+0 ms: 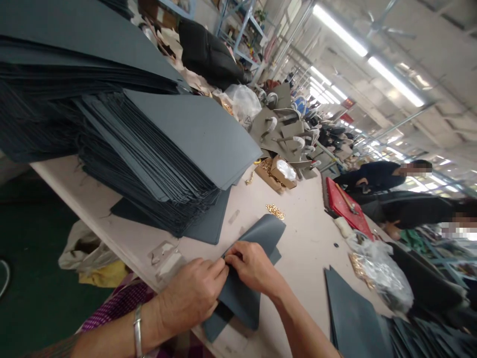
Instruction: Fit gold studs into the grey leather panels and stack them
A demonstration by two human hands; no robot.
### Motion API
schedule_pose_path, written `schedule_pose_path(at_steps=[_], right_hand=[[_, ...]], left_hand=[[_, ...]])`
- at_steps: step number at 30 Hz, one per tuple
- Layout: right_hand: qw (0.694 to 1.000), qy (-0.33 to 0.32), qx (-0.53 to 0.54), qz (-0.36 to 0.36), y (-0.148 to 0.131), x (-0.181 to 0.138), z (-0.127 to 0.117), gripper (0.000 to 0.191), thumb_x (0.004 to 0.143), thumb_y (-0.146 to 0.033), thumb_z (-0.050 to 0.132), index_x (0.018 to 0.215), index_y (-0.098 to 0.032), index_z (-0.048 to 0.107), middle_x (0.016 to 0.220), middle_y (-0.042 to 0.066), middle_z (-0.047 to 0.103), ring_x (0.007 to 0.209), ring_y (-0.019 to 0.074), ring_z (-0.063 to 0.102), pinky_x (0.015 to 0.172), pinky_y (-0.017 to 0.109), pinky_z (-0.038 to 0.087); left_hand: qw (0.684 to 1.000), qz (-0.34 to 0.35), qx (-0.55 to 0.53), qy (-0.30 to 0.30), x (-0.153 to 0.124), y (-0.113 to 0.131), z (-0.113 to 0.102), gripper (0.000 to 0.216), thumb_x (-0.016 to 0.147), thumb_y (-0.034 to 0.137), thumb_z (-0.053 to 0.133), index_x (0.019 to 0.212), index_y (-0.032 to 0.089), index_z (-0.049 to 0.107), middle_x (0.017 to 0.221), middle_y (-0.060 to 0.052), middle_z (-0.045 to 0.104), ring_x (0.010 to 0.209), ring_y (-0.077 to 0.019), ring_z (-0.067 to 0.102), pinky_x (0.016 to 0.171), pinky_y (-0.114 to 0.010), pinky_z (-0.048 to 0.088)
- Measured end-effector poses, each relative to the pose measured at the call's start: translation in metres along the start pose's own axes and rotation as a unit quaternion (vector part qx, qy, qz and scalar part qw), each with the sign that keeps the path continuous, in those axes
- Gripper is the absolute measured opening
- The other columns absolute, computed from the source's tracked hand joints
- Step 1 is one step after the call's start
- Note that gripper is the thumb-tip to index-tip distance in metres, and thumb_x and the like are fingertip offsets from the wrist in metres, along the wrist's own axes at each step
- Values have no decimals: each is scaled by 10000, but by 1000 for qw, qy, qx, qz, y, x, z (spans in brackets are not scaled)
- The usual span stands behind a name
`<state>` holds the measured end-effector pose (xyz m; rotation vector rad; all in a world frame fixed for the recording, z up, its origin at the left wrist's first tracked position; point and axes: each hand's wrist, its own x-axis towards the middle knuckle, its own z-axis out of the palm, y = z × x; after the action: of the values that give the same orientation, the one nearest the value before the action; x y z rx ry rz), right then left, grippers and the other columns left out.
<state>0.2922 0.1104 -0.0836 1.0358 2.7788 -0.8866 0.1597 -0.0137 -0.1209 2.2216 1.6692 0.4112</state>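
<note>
A dark grey folded sheet (257, 243) lies on the pale table (309, 238) in front of me. My left hand (192, 293) and my right hand (253, 266) meet at its near edge. Both have their fingers pinched together on the sheet's edge. A metal bangle (138, 330) sits on my left wrist. A small heap of gold metal fittings (275, 211) rests just beyond the sheet.
A tall stack of grey sheets (156, 144) fills the table's left. More grey sheets (354, 318) lie at the right, beside a clear plastic bag (383, 273). Cardboard boxes (278, 174) and a red tray (345, 206) stand farther back. Two people work at the far right.
</note>
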Motion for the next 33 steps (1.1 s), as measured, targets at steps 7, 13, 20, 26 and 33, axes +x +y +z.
schedule_pose_path(at_steps=[7, 13, 20, 26, 33], right_hand=[[996, -74, -20, 48, -6, 15, -9, 133, 813, -175, 567, 743, -163, 680, 687, 21, 684, 650, 130, 596, 590, 218, 358], [988, -119, -11, 102, -8, 26, -16, 47, 764, -203, 645, 774, -157, 654, 672, 13, 670, 631, 130, 595, 547, 208, 364], [973, -172, 45, 145, -3, 35, -22, 51, 734, -199, 680, 752, -156, 660, 614, -5, 651, 569, 109, 606, 482, 171, 378], [969, -179, 91, 142, 1, 33, -23, 78, 725, -200, 700, 759, -135, 672, 539, -15, 619, 524, 118, 618, 451, 163, 407], [994, -77, 69, 42, 4, 10, -12, 60, 775, -172, 664, 817, -158, 705, 679, -15, 667, 627, 98, 592, 565, 184, 392]], left_hand=[[1000, 17, 14, -2, 1, -3, 0, 363, 814, 158, 489, 1169, 117, 548, 999, -92, 618, 829, -261, 592, 730, -424, 539], [999, 24, 13, 18, 2, -5, 1, 377, 793, 125, 478, 1164, 117, 551, 973, -80, 617, 798, -252, 593, 698, -410, 535], [998, 35, 21, 41, -1, -5, 4, 426, 760, 104, 504, 1184, 122, 544, 995, -76, 618, 812, -252, 609, 709, -410, 541], [998, 20, 30, 42, 1, -3, 3, 439, 743, 84, 509, 1176, 146, 550, 1054, -79, 616, 878, -260, 623, 770, -425, 548], [998, 8, 50, 29, -1, 5, -1, 420, 737, 96, 531, 1152, 157, 556, 1025, -77, 621, 871, -260, 622, 761, -411, 536]])
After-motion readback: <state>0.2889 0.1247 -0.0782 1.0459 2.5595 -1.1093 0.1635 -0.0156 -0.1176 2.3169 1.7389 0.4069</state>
